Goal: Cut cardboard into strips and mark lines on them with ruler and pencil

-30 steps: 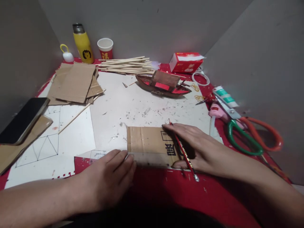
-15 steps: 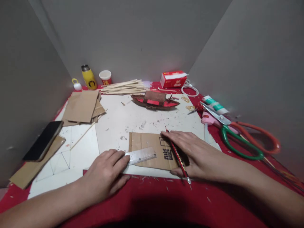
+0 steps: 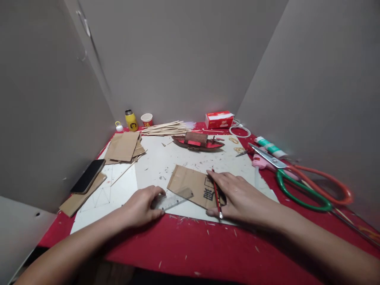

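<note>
A piece of cardboard (image 3: 192,185) lies flat on the white sheet (image 3: 166,158) near the table's front edge. The right hand (image 3: 234,196) presses on its 3 o'clock end, fingers spread flat, with a red pencil (image 3: 216,194) tucked between them. A clear ruler (image 3: 173,200) overlaps the cardboard's 7 o'clock corner, and the left hand (image 3: 142,206) pins the ruler's left end with loosely curled fingers. At 12 o'clock sits a model boat (image 3: 197,141); at 3 o'clock lie scissors (image 3: 299,182).

Home craft desk w/ grey screens, scissors (image 3: 305,184), glue gun (image 3: 263,161), cardboard scraps (image 3: 123,147)
</note>
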The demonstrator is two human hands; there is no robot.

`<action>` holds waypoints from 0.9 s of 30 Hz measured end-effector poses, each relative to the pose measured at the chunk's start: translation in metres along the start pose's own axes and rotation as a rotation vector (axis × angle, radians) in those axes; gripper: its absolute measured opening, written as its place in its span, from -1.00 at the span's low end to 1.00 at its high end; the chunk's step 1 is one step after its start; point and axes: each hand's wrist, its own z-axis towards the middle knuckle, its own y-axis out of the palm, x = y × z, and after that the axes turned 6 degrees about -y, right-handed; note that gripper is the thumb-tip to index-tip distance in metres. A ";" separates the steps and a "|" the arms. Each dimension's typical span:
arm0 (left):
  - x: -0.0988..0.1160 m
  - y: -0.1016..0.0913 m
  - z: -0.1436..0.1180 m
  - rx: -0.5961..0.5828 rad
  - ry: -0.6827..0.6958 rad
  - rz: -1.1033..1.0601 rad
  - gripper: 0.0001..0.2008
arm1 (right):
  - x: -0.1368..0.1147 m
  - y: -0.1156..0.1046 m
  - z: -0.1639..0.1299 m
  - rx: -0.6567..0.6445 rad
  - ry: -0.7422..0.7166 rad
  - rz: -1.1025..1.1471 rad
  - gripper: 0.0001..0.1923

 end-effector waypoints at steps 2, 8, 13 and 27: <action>0.003 -0.003 -0.004 -0.037 -0.029 -0.081 -0.83 | 0.000 0.001 -0.001 0.027 -0.015 -0.013 -0.02; 0.006 -0.006 -0.023 0.014 -0.078 -0.326 -0.80 | 0.002 0.011 0.002 0.092 -0.014 0.002 -0.14; -0.001 -0.003 -0.025 0.074 -0.163 -0.373 -0.70 | -0.002 0.014 0.002 0.100 0.002 0.062 -0.36; -0.068 -0.081 -0.039 0.623 -0.625 0.288 -0.65 | -0.002 0.025 0.005 0.121 0.010 0.193 -0.53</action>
